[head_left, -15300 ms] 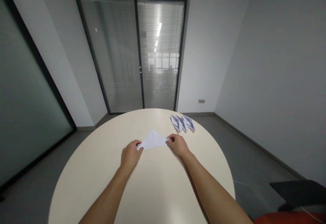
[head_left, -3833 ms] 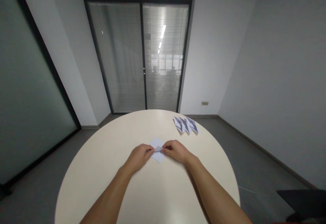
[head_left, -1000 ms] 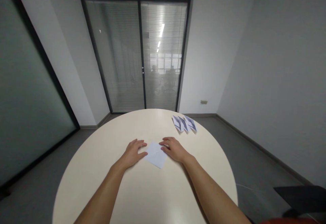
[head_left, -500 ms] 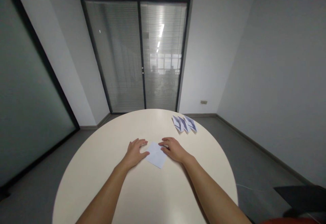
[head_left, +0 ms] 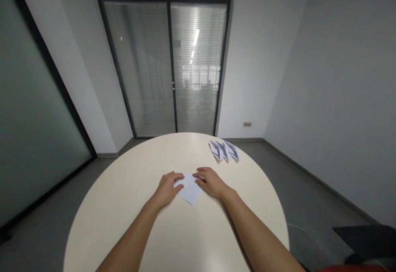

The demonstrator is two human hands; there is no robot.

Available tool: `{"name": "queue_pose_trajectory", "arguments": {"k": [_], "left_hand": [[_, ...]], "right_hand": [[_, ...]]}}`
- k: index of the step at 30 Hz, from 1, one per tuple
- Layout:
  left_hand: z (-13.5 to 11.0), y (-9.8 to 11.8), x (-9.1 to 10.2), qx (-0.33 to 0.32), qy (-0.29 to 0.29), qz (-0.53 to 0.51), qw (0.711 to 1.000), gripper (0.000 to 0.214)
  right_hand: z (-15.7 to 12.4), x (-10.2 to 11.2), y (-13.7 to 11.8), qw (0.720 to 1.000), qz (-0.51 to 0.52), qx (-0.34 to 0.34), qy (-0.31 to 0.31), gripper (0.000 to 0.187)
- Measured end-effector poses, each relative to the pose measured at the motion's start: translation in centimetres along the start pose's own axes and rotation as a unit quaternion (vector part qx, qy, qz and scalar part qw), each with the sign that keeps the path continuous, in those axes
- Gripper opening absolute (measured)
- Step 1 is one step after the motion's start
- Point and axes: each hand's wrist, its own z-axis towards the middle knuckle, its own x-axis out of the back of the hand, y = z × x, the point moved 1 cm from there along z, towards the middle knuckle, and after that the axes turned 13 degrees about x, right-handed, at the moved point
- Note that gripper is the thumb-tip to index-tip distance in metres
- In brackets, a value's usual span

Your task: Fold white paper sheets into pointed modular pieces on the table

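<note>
A small white sheet of folded paper (head_left: pixel 191 191) lies on the round table with one corner pointing toward me. My left hand (head_left: pixel 167 188) is at its left corner, thumb and fingertips resting on the paper with a little of it showing between them. On the opposite side, my right hand (head_left: pixel 210 181) has its thumb and bent fingers on the right corner, which they partly cover. Faint crease lines cross the sheet. Beyond my right hand, toward the far right edge, several folded paper pieces (head_left: pixel 224 151) lie side by side.
The round cream table (head_left: pixel 123 214) fills the lower middle. Past it stands a glass partition with blinds (head_left: pixel 142 69). A dark chair part (head_left: pixel 368 239) shows at the lower right, and a thin cable lies on the grey floor.
My left hand has moved right and closed in over the paper's left corner. The paper has shifted slightly left. My right hand has stayed nearly still.
</note>
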Motion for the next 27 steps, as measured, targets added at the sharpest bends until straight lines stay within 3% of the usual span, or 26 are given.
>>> {"name": "queue_pose_trajectory", "arguments": {"k": [13,19,24,27], "left_hand": [[0.3,-0.5,-0.8,0.023,-0.006,-0.143,0.989,0.043],[0.4,-1.0,-1.4,-0.017,-0.017,-0.179,0.984,0.051],[0.4,-0.2,-1.4,-0.025,0.028,-0.153,0.987,0.070],[0.3,0.8,-0.9,-0.004,0.054,-0.136,0.989,0.066]], "right_hand": [[0.2,-1.3,0.5,0.999,0.032,-0.003,0.017,0.035],[0.4,-1.4,0.1,0.991,0.107,-0.059,0.050,0.036],[0.6,-1.3,-0.3,0.975,0.194,-0.059,0.086,0.038],[0.8,-1.0,-0.7,0.969,0.212,-0.042,0.117,0.038]]}}
